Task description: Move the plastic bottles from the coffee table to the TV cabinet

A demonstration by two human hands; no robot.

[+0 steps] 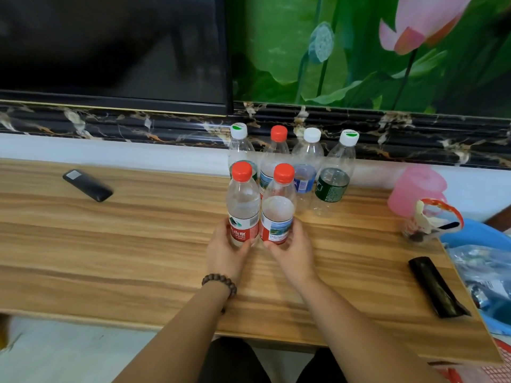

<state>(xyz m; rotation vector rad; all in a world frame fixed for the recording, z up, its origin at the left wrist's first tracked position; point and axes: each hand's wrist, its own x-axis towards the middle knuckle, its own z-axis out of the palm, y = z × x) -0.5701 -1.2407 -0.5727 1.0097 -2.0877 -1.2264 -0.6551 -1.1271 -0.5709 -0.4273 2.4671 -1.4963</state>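
Note:
Several clear plastic bottles stand upright on the wooden TV cabinet. In front, my left hand grips a red-capped bottle by its red label, and my right hand grips a second red-capped bottle at its base. Both rest on the wood, side by side. Behind them stands a row: a white-capped bottle, a red-capped bottle, a blue-labelled bottle and a green-labelled bottle.
A black remote lies at the left. A pink cup, a small jar with a red ring and a black pouch sit at the right, beside blue plastic bags. The TV screen hangs behind.

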